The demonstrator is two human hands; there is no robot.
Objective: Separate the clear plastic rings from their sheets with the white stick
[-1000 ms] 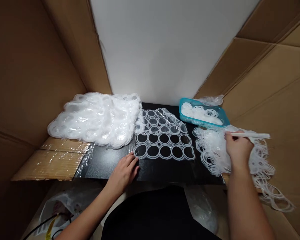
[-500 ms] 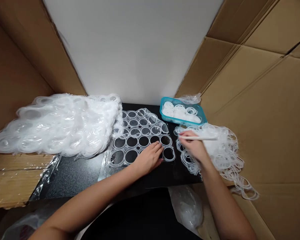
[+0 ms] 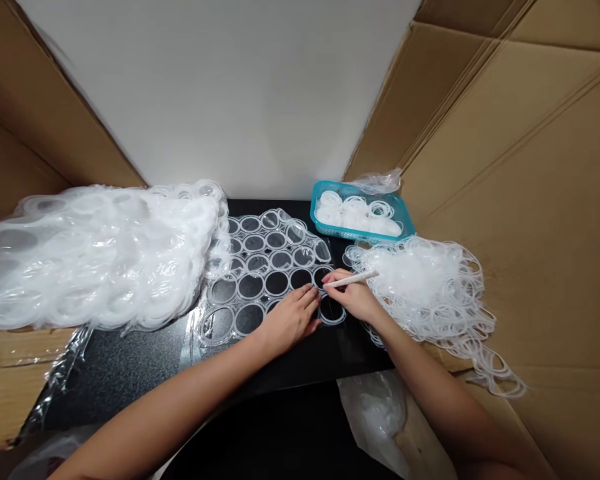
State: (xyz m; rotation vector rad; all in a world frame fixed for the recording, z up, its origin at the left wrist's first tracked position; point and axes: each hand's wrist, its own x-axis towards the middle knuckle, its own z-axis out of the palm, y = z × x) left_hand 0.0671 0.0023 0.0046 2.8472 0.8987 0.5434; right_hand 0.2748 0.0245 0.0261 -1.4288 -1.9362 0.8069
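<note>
A clear plastic sheet of joined rings [image 3: 251, 285] lies on the black tabletop. My left hand [image 3: 290, 321] rests flat on its near right part, fingers stretched out. My right hand [image 3: 349, 295] is closed round a slim white pen-like stick [image 3: 360, 276], whose lower end is by the rings at the sheet's right edge, close to my left fingertips. Whether that tip touches the sheet I cannot tell. To the right of the sheet spreads a heap of loose thin white rings [image 3: 430, 287].
A thick stack of similar ring sheets [image 3: 100, 260] lies at the left, partly over cardboard [image 3: 20, 373]. At the back right stands a blue basket [image 3: 405, 215] with bundles of white rings. Cardboard walls [image 3: 530, 200] close in both sides; a white panel [image 3: 220, 93] stands behind.
My right hand has moved left with the white stick, from over the loose ring heap to the sheet's right edge. My left hand stays on the sheet. The view has shifted a little.
</note>
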